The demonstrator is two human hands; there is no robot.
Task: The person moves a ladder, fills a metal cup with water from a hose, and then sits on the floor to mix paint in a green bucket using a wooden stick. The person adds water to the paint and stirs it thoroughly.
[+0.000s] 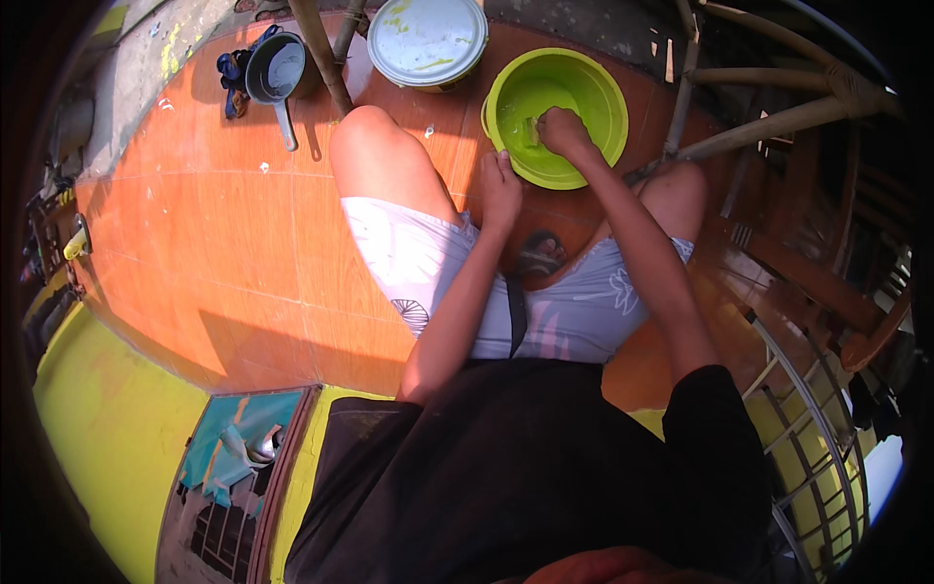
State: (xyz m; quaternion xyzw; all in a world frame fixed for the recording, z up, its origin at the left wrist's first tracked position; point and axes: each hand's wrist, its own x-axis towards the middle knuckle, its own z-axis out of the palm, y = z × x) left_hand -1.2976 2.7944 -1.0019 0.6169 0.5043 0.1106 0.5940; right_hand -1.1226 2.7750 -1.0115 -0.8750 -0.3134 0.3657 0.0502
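Observation:
A lime-green bucket [620, 112] stands on the tiled floor in front of my folded legs, with yellow-green liquid in its bottom. My left hand [500, 187] is closed on the near-left rim, thumb uppermost. Inside the opening, my right hand [561, 130] is curled in a fist around a small pale, flat piece [531, 132]. That piece points left, over or into the liquid; whether it is a brush or a scrap of wood I cannot make out. Beyond, to the left, is a round tub with a white, paint-smeared lid [426, 41].
A grey long-handled dipper [282, 73] lies at the far left beside dark blue straps [233, 78]. A bamboo pole [321, 54] rises left of the lidded tub. More bamboo poles [769, 127] frame the right side. Behind me are a yellow-green wall [117, 428] and a metal rack [808, 419].

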